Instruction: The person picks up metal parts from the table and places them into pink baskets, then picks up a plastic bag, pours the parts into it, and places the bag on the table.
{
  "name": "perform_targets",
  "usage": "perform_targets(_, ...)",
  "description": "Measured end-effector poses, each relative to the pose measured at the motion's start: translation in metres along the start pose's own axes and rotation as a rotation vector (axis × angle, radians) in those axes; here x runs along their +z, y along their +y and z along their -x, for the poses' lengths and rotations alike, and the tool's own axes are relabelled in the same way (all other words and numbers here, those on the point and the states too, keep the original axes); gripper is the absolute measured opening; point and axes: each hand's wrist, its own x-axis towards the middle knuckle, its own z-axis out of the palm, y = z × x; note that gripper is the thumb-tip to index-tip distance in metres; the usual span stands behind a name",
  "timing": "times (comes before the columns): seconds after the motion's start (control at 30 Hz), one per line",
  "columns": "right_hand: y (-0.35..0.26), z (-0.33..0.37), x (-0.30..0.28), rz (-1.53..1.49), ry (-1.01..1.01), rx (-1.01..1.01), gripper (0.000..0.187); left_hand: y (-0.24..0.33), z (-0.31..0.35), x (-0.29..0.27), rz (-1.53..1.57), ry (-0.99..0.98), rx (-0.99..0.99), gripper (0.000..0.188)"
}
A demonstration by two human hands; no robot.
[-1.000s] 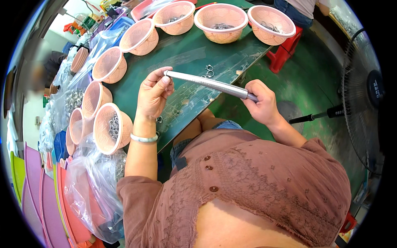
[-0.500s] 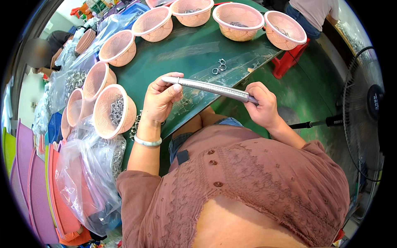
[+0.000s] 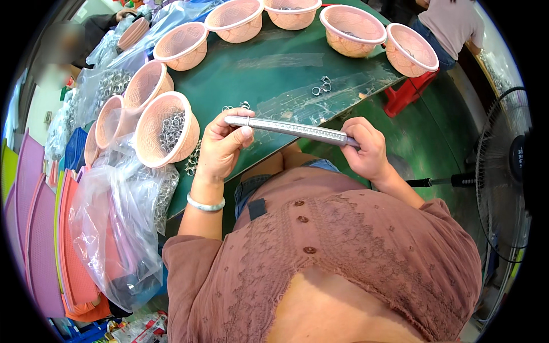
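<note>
A silver ring mandrel (image 3: 297, 129), a tapered stick with a marked scale, lies almost level in front of my body. My right hand (image 3: 366, 147) is closed round its thick handle end. At the thin end, my left hand (image 3: 224, 143) pinches with thumb and fingers at a small ring (image 3: 248, 121) that sits around the mandrel. Part of the ring is hidden by the fingers. Several loose rings (image 3: 193, 160) lie on the green table (image 3: 251, 80) beside my left wrist, and a few more rings (image 3: 321, 87) lie farther right.
Pink baskets curve round the table; the nearest basket (image 3: 146, 134) holds many rings. A clear plastic bag (image 3: 108, 223) lies at the left, by stacked purple trays (image 3: 43, 251). A fan (image 3: 503, 171) and a red stool (image 3: 409, 94) stand at the right. Other people are at the far left and far right.
The view has shifted, so baskets and table appear moved. Both hands still hold the mandrel, now nearer level, with the ring still near its thin end.
</note>
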Motion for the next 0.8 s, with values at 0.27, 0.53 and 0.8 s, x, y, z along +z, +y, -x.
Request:
perform_targets(0.27, -0.002, 0.001, 0.0, -0.027, -0.019, -0.005, 0.021, -0.001, 0.01, 0.006, -0.022, 0.051, 0.055, 0.025)
perform_targets(0.53, 0.01, 0.006, -0.01, 0.001, 0.002, 0.042, 0.021, 0.011, 0.019, -0.01, -0.586, 0.362, 0.132, 0.017)
perform_targets(0.8, 0.031, 0.011, -0.022, -0.01, 0.126, 0.113, 0.018, 0.01, -0.002, 0.012, -1.799, 0.389, 0.018, 0.032)
